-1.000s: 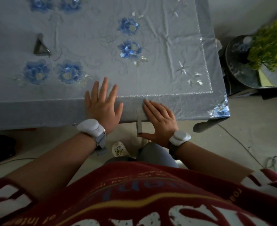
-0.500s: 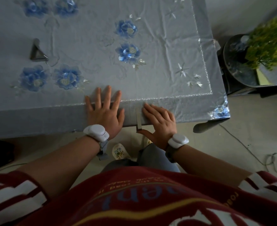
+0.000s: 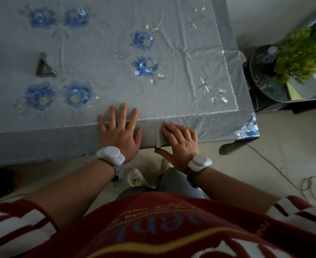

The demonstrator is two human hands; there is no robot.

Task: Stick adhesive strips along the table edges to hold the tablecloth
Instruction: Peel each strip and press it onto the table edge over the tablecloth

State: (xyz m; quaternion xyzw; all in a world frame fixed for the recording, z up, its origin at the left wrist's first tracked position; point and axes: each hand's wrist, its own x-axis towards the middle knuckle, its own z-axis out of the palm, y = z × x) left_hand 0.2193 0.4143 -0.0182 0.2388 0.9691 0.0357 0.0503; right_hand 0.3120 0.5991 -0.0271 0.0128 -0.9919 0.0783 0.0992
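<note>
L hand (image 3: 120, 131) flat, fingers spread, pins tablecloth (image 3: 101, 64) at edge; R hand (image 3: 180, 141) fingers together beside strip (image 3: 157, 134), thumb under — press firmly top-to-bottom w/o wrinkling.

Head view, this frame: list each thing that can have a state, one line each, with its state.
Tablecloth: spread on the table, wrinkled, front edge hanging down.
Adhesive strip: upright across the front edge, lower end past the hem.
Left hand: open, flat on the cloth edge.
Right hand: flat beside the strip, thumb below the hem.
Triangular object: lying on the cloth, untouched.
</note>
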